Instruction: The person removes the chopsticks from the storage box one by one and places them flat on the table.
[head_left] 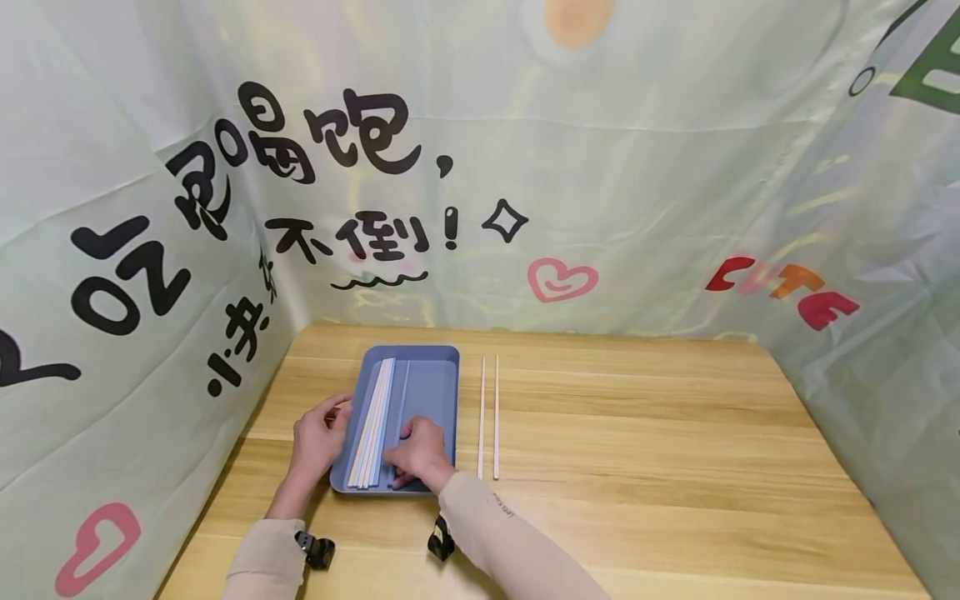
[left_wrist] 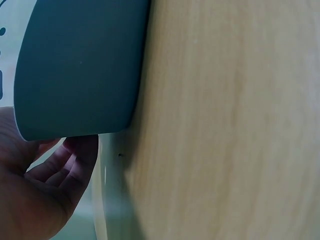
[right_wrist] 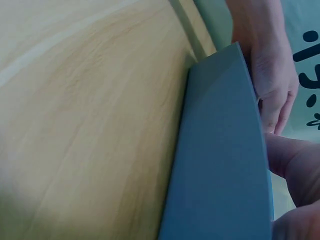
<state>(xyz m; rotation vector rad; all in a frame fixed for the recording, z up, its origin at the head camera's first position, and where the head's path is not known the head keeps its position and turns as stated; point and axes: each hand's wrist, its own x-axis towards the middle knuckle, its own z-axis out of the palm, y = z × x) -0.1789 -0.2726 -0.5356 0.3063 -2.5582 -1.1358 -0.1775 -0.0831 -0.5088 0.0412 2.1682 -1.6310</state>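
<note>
A blue rectangular tray (head_left: pixel 435 375) lies on the wooden table, its outer wall (left_wrist: pixel 80 70) filling much of the left wrist view. My left hand (head_left: pixel 318 437) grips the tray's left rim, with thumb and fingers on either side of it. Inside, a bundle of pale, multicoloured chopsticks (head_left: pixel 371 425) slants along the left half. One blue chopstick (head_left: pixel 405 392) lies apart, to their right. Over the tray's near end, my right hand (head_left: pixel 422 454) pinches the lower part of this blue chopstick; the wall hides those fingertips in the right wrist view.
Two pale pink chopsticks (head_left: pixel 496 417) lie side by side on the table (head_left: pixel 637 450), just right of the tray. Printed cloth walls (head_left: pixel 637 208) enclose the table at the back and both sides.
</note>
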